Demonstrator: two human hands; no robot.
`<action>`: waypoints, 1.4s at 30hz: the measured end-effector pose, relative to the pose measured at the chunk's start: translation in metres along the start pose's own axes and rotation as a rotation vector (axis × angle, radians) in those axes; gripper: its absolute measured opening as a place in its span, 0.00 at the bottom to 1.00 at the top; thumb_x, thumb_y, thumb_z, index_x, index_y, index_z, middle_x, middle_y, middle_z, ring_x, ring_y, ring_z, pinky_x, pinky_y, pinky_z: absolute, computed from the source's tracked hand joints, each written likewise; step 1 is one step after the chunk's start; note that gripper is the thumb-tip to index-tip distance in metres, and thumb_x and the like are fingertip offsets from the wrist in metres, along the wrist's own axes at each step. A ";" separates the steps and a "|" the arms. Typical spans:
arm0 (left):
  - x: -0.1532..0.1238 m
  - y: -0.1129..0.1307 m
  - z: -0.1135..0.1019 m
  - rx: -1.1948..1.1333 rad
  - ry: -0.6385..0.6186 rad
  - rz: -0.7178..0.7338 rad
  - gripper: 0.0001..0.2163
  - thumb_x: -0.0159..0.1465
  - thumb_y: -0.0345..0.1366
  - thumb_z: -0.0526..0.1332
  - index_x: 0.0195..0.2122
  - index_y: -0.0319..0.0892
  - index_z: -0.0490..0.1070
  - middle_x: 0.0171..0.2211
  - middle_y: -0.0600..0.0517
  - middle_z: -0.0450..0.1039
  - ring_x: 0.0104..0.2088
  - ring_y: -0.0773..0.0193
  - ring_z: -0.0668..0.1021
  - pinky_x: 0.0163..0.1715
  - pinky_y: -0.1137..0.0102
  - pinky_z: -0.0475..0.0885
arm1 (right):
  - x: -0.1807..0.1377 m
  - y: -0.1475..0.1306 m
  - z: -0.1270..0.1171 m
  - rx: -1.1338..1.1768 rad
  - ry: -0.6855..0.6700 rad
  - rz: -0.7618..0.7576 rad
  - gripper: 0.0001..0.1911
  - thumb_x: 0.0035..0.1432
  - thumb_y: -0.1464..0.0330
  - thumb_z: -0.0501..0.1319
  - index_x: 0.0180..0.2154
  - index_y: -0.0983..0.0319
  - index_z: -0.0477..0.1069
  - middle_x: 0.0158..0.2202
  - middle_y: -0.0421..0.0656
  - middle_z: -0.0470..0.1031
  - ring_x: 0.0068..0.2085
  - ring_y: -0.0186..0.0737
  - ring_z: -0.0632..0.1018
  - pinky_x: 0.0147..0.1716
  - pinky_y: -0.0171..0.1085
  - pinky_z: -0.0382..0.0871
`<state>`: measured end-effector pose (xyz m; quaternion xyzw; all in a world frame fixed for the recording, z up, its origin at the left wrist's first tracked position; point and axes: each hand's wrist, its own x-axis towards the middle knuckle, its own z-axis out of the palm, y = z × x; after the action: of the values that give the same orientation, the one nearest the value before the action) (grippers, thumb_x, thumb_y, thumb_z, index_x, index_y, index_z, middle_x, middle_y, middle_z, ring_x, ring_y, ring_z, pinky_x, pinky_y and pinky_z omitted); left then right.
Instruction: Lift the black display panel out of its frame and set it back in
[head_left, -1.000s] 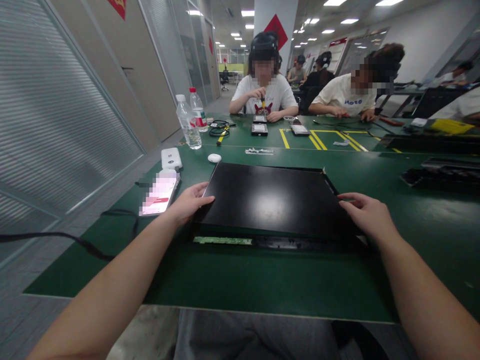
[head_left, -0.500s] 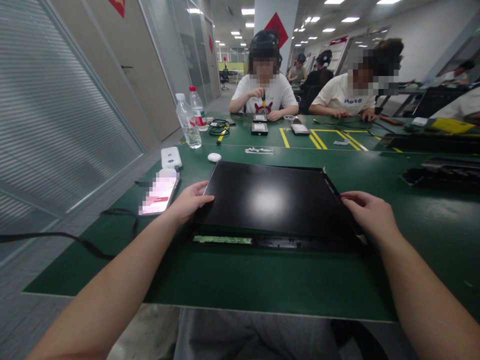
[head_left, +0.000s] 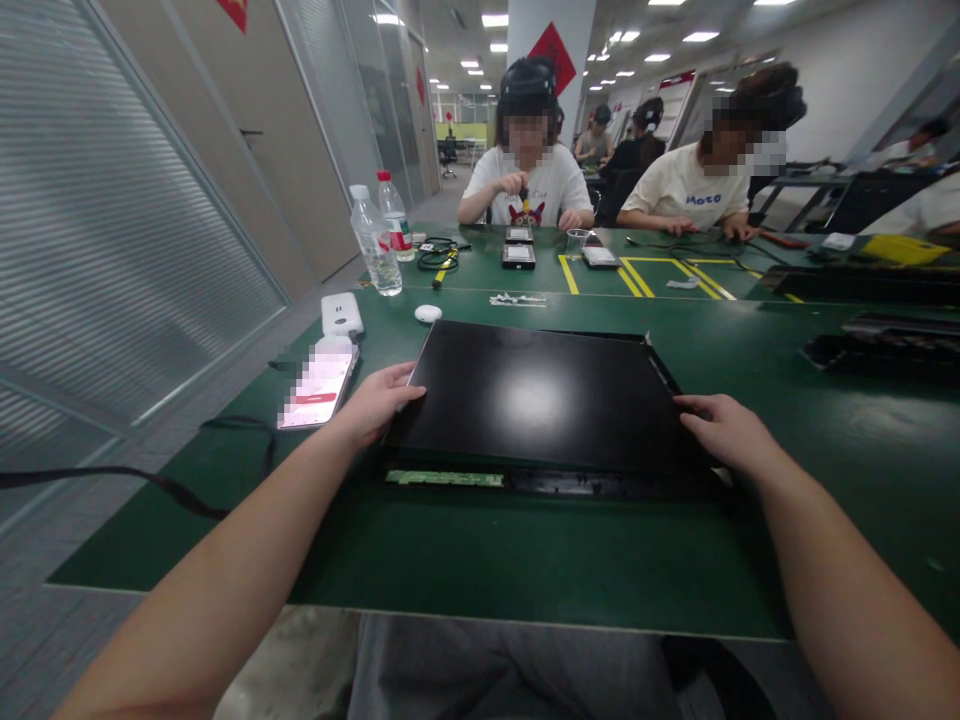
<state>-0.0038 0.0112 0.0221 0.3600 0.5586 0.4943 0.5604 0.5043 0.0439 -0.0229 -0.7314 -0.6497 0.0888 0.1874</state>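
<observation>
A black LCD panel [head_left: 480,400] with a glossy light reflection lies tilted over a thin black frame [head_left: 600,486]. Along the frame's near side shows a green circuit board strip [head_left: 445,479]. My left hand [head_left: 379,403] grips the panel's left edge, thumb on top and fingers underneath or behind it. At the opposite side, my right hand [head_left: 724,430] pinches the right edge with thumb and index finger; its other fingers are partly hidden. Panel and frame overlap closely there, so whether the right fingers also touch the frame is unclear.
Left of the panel lie a lit phone [head_left: 322,385], a white power bank [head_left: 342,314] and a white earbud case [head_left: 428,314]. Two water bottles [head_left: 377,245] stand behind. Hard drives [head_left: 518,257] sit before a co-worker [head_left: 525,180]. Black parts [head_left: 877,345] lie at right.
My right hand has shifted slightly left and its fingers have moved along the panel's right edge. The left hand holds almost still. Across the table, a co-worker's hand has moved away from the hard drives.
</observation>
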 end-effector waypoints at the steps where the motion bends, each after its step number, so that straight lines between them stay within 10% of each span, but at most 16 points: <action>1: 0.000 0.000 0.000 -0.004 -0.004 -0.002 0.28 0.55 0.19 0.70 0.58 0.36 0.77 0.42 0.43 0.88 0.40 0.52 0.89 0.34 0.67 0.84 | 0.000 0.001 0.000 -0.001 -0.010 0.005 0.22 0.54 0.63 0.62 0.47 0.58 0.87 0.36 0.49 0.84 0.36 0.52 0.83 0.40 0.48 0.77; 29: -0.001 -0.006 0.001 0.067 -0.056 0.127 0.27 0.54 0.29 0.76 0.56 0.39 0.78 0.49 0.42 0.87 0.53 0.45 0.86 0.55 0.57 0.81 | 0.000 -0.005 -0.005 0.212 -0.067 0.151 0.25 0.49 0.69 0.61 0.48 0.60 0.86 0.35 0.49 0.84 0.31 0.48 0.81 0.35 0.46 0.76; 42: 0.014 -0.014 -0.020 0.568 0.124 0.365 0.24 0.53 0.42 0.76 0.51 0.42 0.84 0.71 0.39 0.65 0.72 0.38 0.67 0.73 0.52 0.60 | -0.004 -0.017 -0.011 0.209 -0.053 0.174 0.23 0.50 0.71 0.61 0.47 0.61 0.86 0.37 0.50 0.85 0.34 0.49 0.81 0.37 0.44 0.74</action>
<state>-0.0224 0.0181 0.0023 0.5649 0.6333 0.4320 0.3052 0.4922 0.0399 -0.0069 -0.7588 -0.5757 0.1913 0.2371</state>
